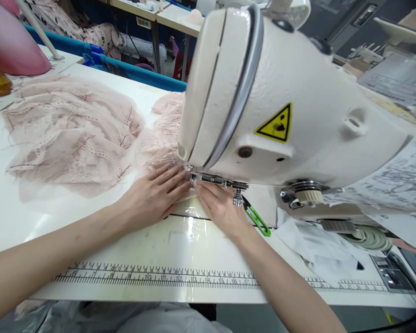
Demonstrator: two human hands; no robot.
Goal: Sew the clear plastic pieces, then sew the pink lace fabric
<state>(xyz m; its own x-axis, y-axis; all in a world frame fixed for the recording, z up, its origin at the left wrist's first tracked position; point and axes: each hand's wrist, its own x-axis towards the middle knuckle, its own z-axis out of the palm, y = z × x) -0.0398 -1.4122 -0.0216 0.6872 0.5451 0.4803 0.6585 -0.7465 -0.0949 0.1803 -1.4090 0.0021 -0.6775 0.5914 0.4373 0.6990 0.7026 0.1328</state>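
Observation:
My left hand lies with its fingers stretched out over pale pink lace fabric, just left of the needle area. My right hand is at the other side, fingers pressed together at the fabric's edge, its fingertips partly covered by metal fittings. Above both hands is the head of a white sewing machine; its metal presser foot parts sit between the fingertips. The fabric right under the foot is mostly hidden. Close to my right wrist lie green thread snips.
A heap of pink lace spreads across the table's left side. A printed ruler strip runs along the front edge. White scraps lie at the right, by a control panel. A blue rail borders the back.

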